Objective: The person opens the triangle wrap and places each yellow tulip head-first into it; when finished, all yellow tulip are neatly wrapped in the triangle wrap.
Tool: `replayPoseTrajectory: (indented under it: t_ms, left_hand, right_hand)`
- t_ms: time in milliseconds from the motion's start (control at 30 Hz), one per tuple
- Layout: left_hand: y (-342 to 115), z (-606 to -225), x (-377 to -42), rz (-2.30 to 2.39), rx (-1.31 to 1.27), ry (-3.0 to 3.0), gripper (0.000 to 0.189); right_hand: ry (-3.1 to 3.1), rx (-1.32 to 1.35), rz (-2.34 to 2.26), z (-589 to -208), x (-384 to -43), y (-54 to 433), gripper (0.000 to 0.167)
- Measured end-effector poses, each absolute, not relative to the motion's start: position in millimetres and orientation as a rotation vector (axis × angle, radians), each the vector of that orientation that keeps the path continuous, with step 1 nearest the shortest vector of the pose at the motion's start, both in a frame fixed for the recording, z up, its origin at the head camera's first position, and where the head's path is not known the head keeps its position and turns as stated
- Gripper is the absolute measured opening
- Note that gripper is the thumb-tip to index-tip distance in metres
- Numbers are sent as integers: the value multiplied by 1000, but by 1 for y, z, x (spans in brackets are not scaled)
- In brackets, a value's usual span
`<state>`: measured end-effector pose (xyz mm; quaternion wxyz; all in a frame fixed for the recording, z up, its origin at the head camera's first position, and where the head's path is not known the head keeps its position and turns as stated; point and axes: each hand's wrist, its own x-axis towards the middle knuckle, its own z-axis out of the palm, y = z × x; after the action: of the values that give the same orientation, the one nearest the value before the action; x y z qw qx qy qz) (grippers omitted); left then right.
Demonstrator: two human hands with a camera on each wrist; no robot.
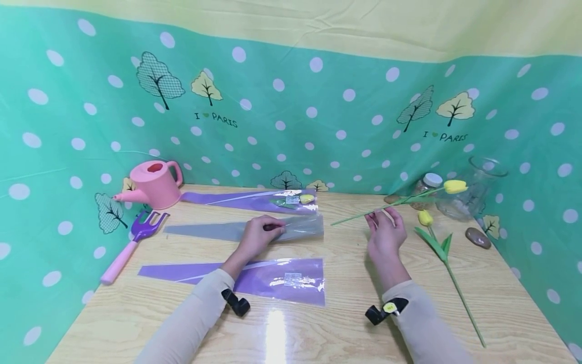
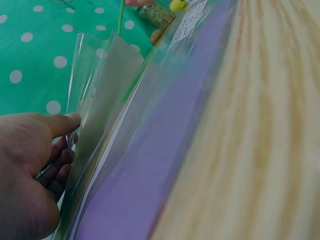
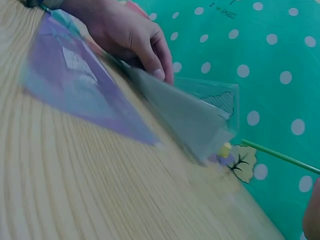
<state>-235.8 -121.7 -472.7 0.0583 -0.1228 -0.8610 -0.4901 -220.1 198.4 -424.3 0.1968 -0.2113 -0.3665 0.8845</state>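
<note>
My left hand (image 1: 257,236) pinches the edge of a grey, see-through flower sleeve (image 1: 302,227), the middle one of three. Thumb and fingertips lift the clear film, and the wide mouth stands apart in the left wrist view, where the sleeve (image 2: 102,85) rises from the table. A yellow artificial tulip (image 1: 455,186) is held by its green stem in my right hand (image 1: 386,237). Its bloom points right and the bare stem end points left, toward the sleeve mouth. In the right wrist view the stem (image 3: 280,156) reaches close to the grey sleeve (image 3: 175,112).
Behind lies a purple sleeve (image 1: 232,201) with a tulip inside; in front, another purple sleeve (image 1: 282,288). A second loose tulip (image 1: 454,278) lies right. A glass vase (image 1: 464,197), lidded jar (image 1: 431,181) and stone (image 1: 478,237) stand back right; pink watering can (image 1: 154,187) and garden fork (image 1: 132,247) left.
</note>
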Motion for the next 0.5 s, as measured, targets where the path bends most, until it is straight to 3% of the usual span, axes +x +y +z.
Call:
replayPoseTrajectory:
  t_ms: [500]
  left_hand:
    - [-120,-474,-235,-1482,-381,-2605,17]
  right_hand:
    - [-1079,-759,2437,-454,-222,144,42]
